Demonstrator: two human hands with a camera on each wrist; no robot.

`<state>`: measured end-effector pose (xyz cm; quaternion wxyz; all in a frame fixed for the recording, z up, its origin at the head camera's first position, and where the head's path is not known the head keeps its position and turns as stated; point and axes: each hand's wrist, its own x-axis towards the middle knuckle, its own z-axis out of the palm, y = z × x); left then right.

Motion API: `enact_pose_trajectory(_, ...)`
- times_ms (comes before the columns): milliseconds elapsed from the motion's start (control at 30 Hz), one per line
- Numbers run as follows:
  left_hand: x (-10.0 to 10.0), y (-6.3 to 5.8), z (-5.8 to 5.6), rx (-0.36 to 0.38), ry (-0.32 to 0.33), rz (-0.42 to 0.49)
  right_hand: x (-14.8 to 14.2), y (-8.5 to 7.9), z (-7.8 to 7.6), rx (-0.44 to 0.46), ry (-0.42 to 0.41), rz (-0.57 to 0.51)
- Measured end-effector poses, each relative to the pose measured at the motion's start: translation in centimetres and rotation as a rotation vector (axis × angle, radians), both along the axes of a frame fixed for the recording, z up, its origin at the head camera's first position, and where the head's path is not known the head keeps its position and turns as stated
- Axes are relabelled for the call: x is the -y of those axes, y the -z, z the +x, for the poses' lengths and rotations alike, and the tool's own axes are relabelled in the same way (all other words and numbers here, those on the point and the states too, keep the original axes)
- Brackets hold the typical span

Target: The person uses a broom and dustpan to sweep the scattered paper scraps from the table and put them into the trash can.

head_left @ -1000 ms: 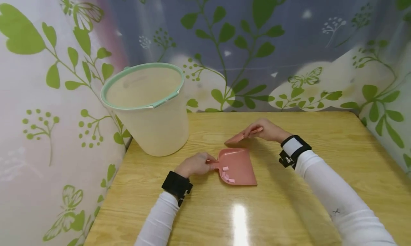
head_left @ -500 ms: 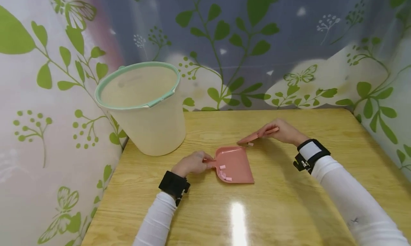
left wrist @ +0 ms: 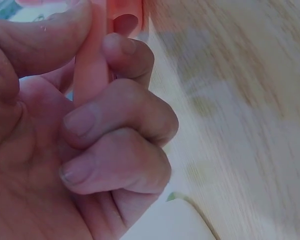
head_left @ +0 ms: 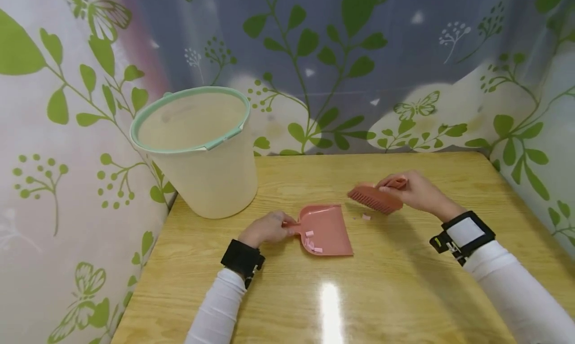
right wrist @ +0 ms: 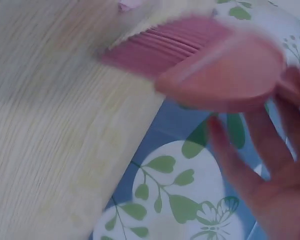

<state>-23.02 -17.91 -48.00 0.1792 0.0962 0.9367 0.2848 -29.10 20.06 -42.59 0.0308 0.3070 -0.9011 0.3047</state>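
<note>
My left hand (head_left: pixel 268 228) grips the handle of a pink dustpan (head_left: pixel 330 229), its fingers curled round the handle (left wrist: pixel 92 65) in the left wrist view. The pan lies on the wooden table with its wide lip facing right. Several small pale pink scraps (head_left: pixel 310 241) sit in it near the handle end. My right hand (head_left: pixel 420 191) holds a pink hand brush (head_left: pixel 375 198) by its handle, bristles tilted down to the left. In the right wrist view the brush (right wrist: pixel 230 70) is blurred. One more pink scrap (head_left: pixel 366 217) lies on the table between brush and pan.
A tall translucent bucket (head_left: pixel 211 179) with a green rim stands at the back left of the wooden table (head_left: pixel 278 294). Leaf-patterned cloth (head_left: pixel 287 74) hangs behind the table and along its sides. Black straps (head_left: pixel 242 258) circle both wrists.
My right hand has moved right with the brush and turned it so the bristles show. A pink scrap has come into view and shifted right on the table. The left hand keeps the dustpan in place.
</note>
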Motion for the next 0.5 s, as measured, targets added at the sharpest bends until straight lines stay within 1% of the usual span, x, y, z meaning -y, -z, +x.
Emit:
enact_pose_trajectory(100, -0.1, 0.1, 0.0, 0.004, -0.004, -0.01, 0.2, 0.7, 0.5, -0.179, 0.071, 0.119)
enact_pose_trajectory(167, -0.3, 0.1, -0.1, 0.007, 0.004, -0.009, 0.2, 1.4, 0.8, -0.291, 0.1, 0.192)
enact_pose_trajectory(200, -0.5, 0.1, -0.1, 0.007, 0.009, -0.006, 0.2, 1.8, 1.0, -0.334, 0.112, 0.215)
enact_pose_trajectory(233, -0.6, 0.0, -0.2, 0.005, 0.012, -0.005, 0.3, 2.2, 1.2, -0.35, 0.121, 0.217)
enact_pose_trajectory(267, -0.6, 0.0, -0.2, 0.003, 0.017, -0.003, 0.4, 2.5, 1.3, -0.346, 0.133, 0.203)
enact_pose_trajectory(367, -0.6, -0.1, -0.4, 0.001, 0.024, 0.001, 1.3, 3.3, 2.0, -0.282, 0.157, 0.108)
enact_pose_trajectory(500, 0.0, 0.0, -0.2, -0.001, 0.014, -0.018, 3.8, 4.1, 3.0, -0.178, 0.167, -0.025)
